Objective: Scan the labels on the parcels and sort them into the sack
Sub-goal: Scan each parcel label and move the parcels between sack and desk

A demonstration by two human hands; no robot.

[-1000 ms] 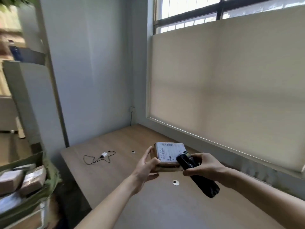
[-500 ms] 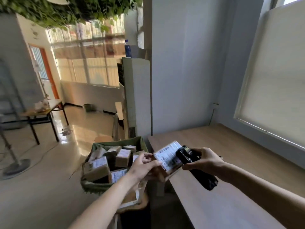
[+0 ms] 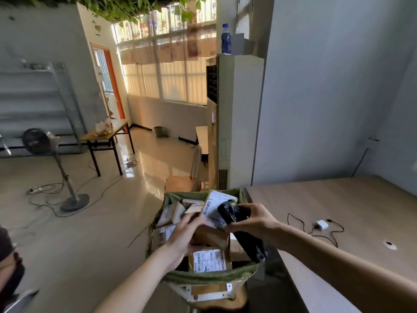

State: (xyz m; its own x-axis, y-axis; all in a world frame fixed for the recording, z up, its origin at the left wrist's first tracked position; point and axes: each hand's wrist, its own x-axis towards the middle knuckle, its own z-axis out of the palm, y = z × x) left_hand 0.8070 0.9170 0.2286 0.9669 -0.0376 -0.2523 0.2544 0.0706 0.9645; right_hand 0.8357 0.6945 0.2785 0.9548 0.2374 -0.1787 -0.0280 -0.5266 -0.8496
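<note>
Both your hands are over the green sack (image 3: 209,276), close together. Your left hand (image 3: 184,239) grips a brown cardboard parcel (image 3: 212,236) from its left side, fingers curled at its top edge; it is tilted, its white barcode label (image 3: 213,210) facing up toward you. Your right hand (image 3: 253,219) is wrapped around a black handheld scanner (image 3: 228,211), whose head sits right against that label. The sack holds several more brown parcels (one near the front rim shows a white label (image 3: 208,260) with handwriting). It stands just left of the wooden table (image 3: 338,199), where a white charger (image 3: 321,225) lies with its black cable.
</note>
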